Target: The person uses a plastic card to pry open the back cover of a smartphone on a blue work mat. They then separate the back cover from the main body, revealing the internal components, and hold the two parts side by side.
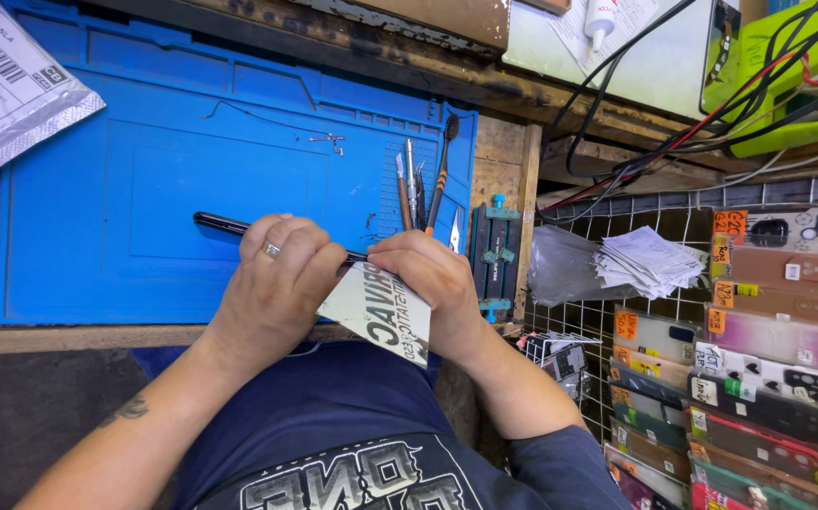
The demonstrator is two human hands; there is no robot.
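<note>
Hands: left [277, 274] grip closed on phone [225, 224], right [428, 274] pinching white film [378, 312]

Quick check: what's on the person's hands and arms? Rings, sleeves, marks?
Both hands bare, no gloves. Left hand has a silver ring on one finger; left forearm is bare with a dark tattoo. Right hand has no ring showing; a dark blue short sleeve covers the upper arm.

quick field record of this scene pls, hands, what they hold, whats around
left hand: grips a thin black phone held edge-on
right hand: on the phone's other end, holding a white printed card
surface: blue work mat
tools: hand tools lying at the mat's right edge
right side: phone cases on a wire rack
</note>
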